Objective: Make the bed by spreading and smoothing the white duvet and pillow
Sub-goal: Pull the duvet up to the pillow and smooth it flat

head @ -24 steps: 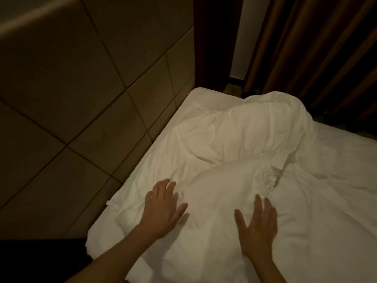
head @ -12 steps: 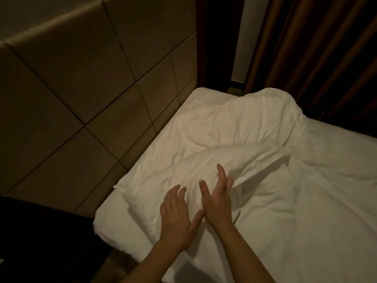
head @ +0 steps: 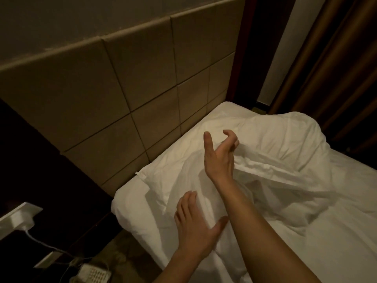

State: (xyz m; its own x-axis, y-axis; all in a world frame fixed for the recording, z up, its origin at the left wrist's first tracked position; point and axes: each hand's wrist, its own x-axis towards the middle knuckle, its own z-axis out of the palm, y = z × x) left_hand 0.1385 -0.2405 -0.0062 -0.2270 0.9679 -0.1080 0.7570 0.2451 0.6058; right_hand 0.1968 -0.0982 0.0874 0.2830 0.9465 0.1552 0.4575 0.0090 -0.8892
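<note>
A white pillow (head: 173, 178) lies at the near left corner of the bed, against the headboard. Behind it and to the right, the white duvet (head: 283, 137) is bunched in a creased heap. My left hand (head: 193, 225) rests flat on the pillow's near end with its fingers straight. Over the pillow's far edge my right hand (head: 219, 154) hovers, thumb up and fingers loosely curled, with no cloth visibly between them. A crumpled white sheet (head: 326, 231) covers the rest of the mattress on the right.
A beige padded headboard (head: 126, 94) runs along the left side. Below it, a dark bedside unit (head: 51, 190) carries a white wall socket (head: 18, 219), a cable and a white telephone (head: 95, 274). Brown curtains (head: 336, 64) hang at the upper right.
My right hand has lifted off the pillow and reached farther toward the duvet, fingers now curled. The left hand slid toward the pillow's near end. The view has swung left, showing the bedside unit.
</note>
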